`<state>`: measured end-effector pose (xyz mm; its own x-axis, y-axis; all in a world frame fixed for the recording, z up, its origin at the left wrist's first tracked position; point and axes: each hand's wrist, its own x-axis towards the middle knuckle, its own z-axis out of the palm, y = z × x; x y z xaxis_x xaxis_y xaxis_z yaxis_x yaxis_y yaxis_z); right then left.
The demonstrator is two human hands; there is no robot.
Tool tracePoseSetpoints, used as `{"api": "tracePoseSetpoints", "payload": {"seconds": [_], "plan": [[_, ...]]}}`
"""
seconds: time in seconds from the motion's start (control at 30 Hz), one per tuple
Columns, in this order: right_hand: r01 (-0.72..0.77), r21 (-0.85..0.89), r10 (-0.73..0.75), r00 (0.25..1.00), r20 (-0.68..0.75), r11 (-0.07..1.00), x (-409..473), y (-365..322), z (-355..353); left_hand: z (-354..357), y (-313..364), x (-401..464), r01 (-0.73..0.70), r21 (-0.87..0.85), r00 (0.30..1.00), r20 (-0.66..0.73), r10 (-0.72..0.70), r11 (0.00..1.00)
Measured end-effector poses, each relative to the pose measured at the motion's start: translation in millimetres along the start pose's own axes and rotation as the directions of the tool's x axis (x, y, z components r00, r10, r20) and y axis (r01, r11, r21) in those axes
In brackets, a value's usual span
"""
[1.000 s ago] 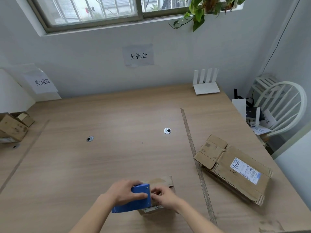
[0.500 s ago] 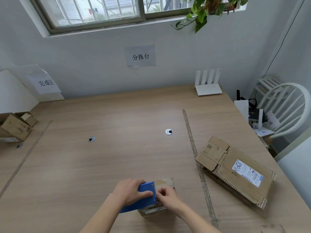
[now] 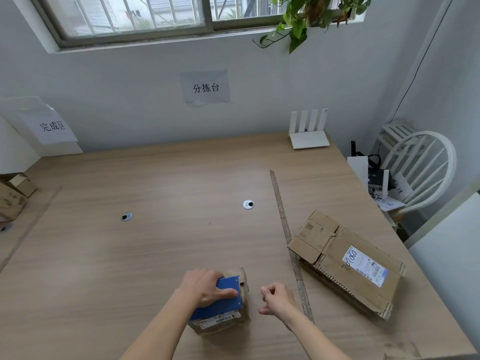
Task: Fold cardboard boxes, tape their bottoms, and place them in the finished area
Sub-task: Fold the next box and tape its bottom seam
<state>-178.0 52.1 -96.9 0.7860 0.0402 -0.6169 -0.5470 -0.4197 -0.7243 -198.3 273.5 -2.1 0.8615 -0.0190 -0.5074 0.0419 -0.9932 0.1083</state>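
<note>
Two bare hands work near the front edge of the table (image 3: 161,255) in the head view. The left hand (image 3: 205,285) grips a blue tape dispenser (image 3: 220,300), fingers curled over its top and thumb along its side, and presses it down on a small cardboard box (image 3: 228,319) that stands on the table just below it; a white label shows on the box's near face. The right hand (image 3: 278,298) hovers just right of the box, apart from it, its fingers loosely curled with thumb and forefinger close together; whether its grip pinches anything between them is too small to tell. A strip of tape (image 3: 289,240) runs across the table from back to front, passing just right of that hand. Beyond the strip lies a stack of flattened boxes (image 3: 345,263), the top one bearing a white shipping label with handwriting. At the far left edge a folded box (image 3: 13,196) sits with its flaps open, below a paper sign (image 3: 52,126) on the wall. Another sign (image 3: 206,87) hangs at the centre of the wall. A white router (image 3: 309,131) stands at the back of the table, a white chair (image 3: 420,167) sits off its right side, and a plant (image 3: 306,19) trails from the window sill.
</note>
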Motion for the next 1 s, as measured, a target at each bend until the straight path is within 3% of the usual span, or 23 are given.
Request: {"api": "tracePoseSetpoints", "payload": {"seconds": [0.2, 0.33, 0.43, 0.6, 0.73, 0.87, 1.0], "plan": [[-0.053, 0.078, 0.048, 0.997, 0.065, 0.996, 8, -14, -7, 0, 2, 2, -0.020, -0.054, 1.000, 0.000, 0.020, 0.998], [0.106, 0.025, -0.107, 0.994, 0.026, 0.994, 9, -17, -13, -1, 1, 3, -0.038, -0.105, 0.999, 0.018, 0.040, 0.994], [0.226, 0.095, -0.233, 0.970, 0.072, 0.970, 7, -23, -11, 0, -2, 1, -0.050, -0.153, 0.999, 0.013, 0.053, 0.987], [0.190, 0.147, -0.210, 0.968, 0.138, 0.971, 1, -31, 9, 1, -5, -1, -0.025, -0.224, 1.000, 0.003, 0.026, 0.974], [0.205, 0.053, -0.210, 0.971, 0.110, 0.977, -5, -28, 18, 1, -4, -8, -0.012, -0.208, 0.998, -0.056, 0.001, 0.978], [0.270, -0.120, -0.259, 0.961, 0.099, 0.955, -13, -27, 18, -4, -6, -17, 0.010, -0.072, 0.993, -0.112, -0.018, 0.997], [0.317, -0.230, -0.298, 0.948, 0.114, 0.920, -21, -23, 21, -2, -23, -26, 0.049, -0.012, 0.995, -0.081, -0.050, 0.999]]}}
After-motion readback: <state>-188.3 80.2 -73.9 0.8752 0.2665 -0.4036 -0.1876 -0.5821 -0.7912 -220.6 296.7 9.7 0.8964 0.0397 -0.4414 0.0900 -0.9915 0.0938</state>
